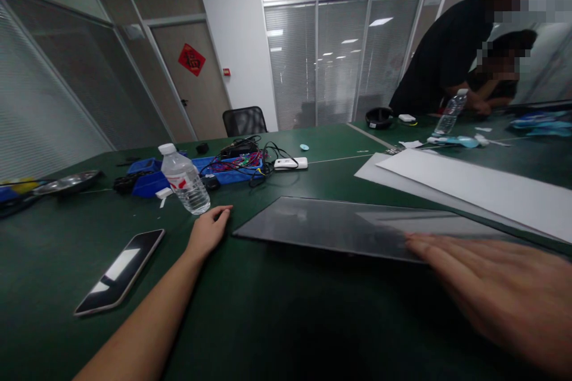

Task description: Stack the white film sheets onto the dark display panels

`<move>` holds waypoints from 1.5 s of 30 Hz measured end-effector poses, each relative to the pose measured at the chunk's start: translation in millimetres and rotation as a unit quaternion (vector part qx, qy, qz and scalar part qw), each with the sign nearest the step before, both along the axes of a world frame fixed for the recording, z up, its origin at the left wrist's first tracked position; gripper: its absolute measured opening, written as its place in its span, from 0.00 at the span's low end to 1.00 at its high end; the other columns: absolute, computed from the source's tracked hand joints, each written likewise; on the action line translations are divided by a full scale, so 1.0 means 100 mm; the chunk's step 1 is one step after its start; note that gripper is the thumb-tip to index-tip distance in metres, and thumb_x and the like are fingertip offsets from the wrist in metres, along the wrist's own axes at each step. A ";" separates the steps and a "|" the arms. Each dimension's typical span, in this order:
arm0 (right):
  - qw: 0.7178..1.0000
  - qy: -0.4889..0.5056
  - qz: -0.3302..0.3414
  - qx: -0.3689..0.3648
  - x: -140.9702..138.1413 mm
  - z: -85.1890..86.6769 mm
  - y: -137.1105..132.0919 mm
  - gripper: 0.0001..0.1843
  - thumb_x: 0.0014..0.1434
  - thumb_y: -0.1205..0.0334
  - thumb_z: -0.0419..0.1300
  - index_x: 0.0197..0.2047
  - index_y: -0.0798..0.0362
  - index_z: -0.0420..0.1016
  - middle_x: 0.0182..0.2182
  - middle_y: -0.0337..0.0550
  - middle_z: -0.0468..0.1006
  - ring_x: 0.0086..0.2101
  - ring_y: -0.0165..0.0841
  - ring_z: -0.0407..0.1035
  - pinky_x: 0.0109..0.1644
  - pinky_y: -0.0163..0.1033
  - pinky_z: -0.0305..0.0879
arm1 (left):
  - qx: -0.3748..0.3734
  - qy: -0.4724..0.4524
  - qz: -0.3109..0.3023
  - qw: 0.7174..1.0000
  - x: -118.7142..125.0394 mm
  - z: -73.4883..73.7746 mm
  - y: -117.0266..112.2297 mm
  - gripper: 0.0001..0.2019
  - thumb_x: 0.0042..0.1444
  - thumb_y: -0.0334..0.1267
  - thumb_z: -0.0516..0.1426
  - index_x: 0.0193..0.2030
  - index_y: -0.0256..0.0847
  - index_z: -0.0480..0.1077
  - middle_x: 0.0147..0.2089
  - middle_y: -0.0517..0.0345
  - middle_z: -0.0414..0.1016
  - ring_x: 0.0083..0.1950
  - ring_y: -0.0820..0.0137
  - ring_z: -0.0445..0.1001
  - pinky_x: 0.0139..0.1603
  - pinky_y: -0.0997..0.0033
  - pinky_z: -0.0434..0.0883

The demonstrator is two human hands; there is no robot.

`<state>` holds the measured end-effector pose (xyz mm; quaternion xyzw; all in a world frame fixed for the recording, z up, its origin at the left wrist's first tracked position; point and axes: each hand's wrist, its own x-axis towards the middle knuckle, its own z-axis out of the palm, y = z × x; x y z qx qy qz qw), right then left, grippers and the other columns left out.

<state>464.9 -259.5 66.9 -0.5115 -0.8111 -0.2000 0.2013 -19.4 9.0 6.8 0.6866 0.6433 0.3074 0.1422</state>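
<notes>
A thin dark glossy panel (pixel 330 227) lies at a slant in front of me, its near edge raised a little above the green table (pixel 268 321). My right hand (pixel 491 286) is over the panel's right part, fingers stretched out flat, with the fingertips at its surface. Left of the panel, my left hand (pixel 209 231) rests on the table with its thumb and forefinger apart, holding nothing. Just behind that hand stands a clear water bottle (pixel 184 181) with a white cap. A phone (pixel 120 271) lies screen up to the left of my left forearm.
Blue trays (pixel 243 174) with tangled wires sit farther back, beside a white device (pixel 290 164). White sheets (pixel 482 187) cover the right side. Behind them stands another bottle (pixel 451 112), near a person in black (pixel 442 59) leaning over the table and a second person behind.
</notes>
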 end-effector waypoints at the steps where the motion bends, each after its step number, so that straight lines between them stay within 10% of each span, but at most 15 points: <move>1: 0.999 -0.015 0.048 0.013 -0.14 -0.06 0.06 0.42 0.63 0.52 0.52 0.78 0.21 0.48 0.60 0.32 0.76 0.46 0.48 0.80 0.41 0.60 0.81 | 0.002 -0.007 -0.005 1.000 0.01 0.01 -0.01 0.25 0.67 0.53 0.50 0.57 0.43 0.81 0.58 0.51 0.83 0.60 0.55 0.79 0.63 0.59 0.72; 4: 0.989 -0.073 0.127 0.002 -0.47 -0.21 0.29 0.35 0.65 0.58 0.53 0.75 0.36 0.63 0.59 0.44 0.78 0.49 0.48 0.80 0.41 0.56 0.81 | 0.000 -0.026 -0.019 0.999 0.02 0.05 -0.04 0.30 0.68 0.56 0.45 0.58 0.41 0.81 0.60 0.51 0.82 0.63 0.55 0.78 0.66 0.58 0.71; 9: 0.975 -0.097 0.135 -0.147 -0.49 -0.16 0.81 0.30 0.69 0.37 0.54 0.60 0.50 0.79 0.54 0.53 0.81 0.48 0.49 0.79 0.45 0.55 0.79 | 0.004 0.112 -0.129 0.985 0.06 0.05 -0.07 0.28 0.63 0.55 0.53 0.63 0.46 0.78 0.71 0.50 0.72 0.73 0.53 0.69 0.74 0.51 0.61; 13: 0.987 -0.041 -0.046 -0.150 0.09 -0.05 1.44 0.31 0.73 0.40 0.46 0.62 0.51 0.77 0.55 0.53 0.80 0.50 0.47 0.77 0.53 0.56 0.74 | 0.003 0.192 -0.137 0.972 0.09 0.06 -0.08 0.29 0.65 0.54 0.53 0.68 0.46 0.74 0.75 0.48 0.66 0.75 0.51 0.65 0.75 0.49 0.59; 17: 0.975 -0.015 -0.220 -0.043 1.00 -0.33 1.88 0.35 0.69 0.43 0.52 0.67 0.60 0.71 0.68 0.67 0.64 0.67 0.58 0.59 0.67 0.63 0.59 | -0.015 0.214 -0.127 0.968 0.08 0.06 -0.07 0.28 0.67 0.56 0.52 0.69 0.50 0.72 0.76 0.49 0.64 0.76 0.51 0.63 0.75 0.46 0.58; 20: 0.914 0.071 -0.380 -0.124 1.59 -0.61 1.94 0.45 0.65 0.29 0.52 0.63 0.63 0.74 0.61 0.77 0.70 0.58 0.66 0.67 0.55 0.67 0.64 | -0.032 0.228 -0.105 0.967 0.06 0.03 -0.05 0.26 0.68 0.57 0.52 0.70 0.57 0.71 0.77 0.54 0.63 0.78 0.50 0.60 0.76 0.38 0.52; 24: 0.897 0.095 -0.387 -0.189 1.92 -0.74 1.87 0.50 0.62 0.22 0.45 0.61 0.58 0.77 0.52 0.74 0.76 0.44 0.58 0.74 0.41 0.57 0.67 | -0.037 0.236 -0.065 0.969 0.01 -0.01 0.00 0.24 0.70 0.54 0.50 0.69 0.59 0.71 0.76 0.57 0.65 0.78 0.49 0.60 0.76 0.34 0.48; 32: 0.894 0.050 -0.416 -0.159 1.71 -0.67 1.82 0.46 0.68 0.29 0.41 0.66 0.58 0.74 0.56 0.75 0.71 0.53 0.63 0.68 0.46 0.62 0.67 | -0.061 0.265 0.035 0.962 -0.02 0.02 0.02 0.27 0.70 0.45 0.47 0.70 0.46 0.71 0.65 0.46 0.79 0.68 0.49 0.74 0.71 0.46 0.64; 37: 0.939 0.025 -0.318 -0.133 1.64 -0.72 1.93 0.40 0.68 0.30 0.43 0.70 0.43 0.71 0.71 0.59 0.60 0.66 0.60 0.57 0.65 0.73 0.56 | -0.047 0.246 -0.002 0.968 0.19 -0.08 -0.07 0.34 0.70 0.56 0.44 0.74 0.39 0.65 0.76 0.40 0.63 0.77 0.47 0.60 0.74 0.41 0.59; 45: 0.893 0.128 -0.364 -0.233 1.71 -0.79 2.02 0.44 0.66 0.25 0.40 0.71 0.38 0.69 0.72 0.52 0.62 0.65 0.64 0.61 0.62 0.76 0.58 | -0.052 0.257 -0.058 0.963 0.22 -0.12 -0.07 0.38 0.69 0.58 0.45 0.77 0.36 0.59 0.80 0.35 0.52 0.81 0.47 0.49 0.76 0.34 0.48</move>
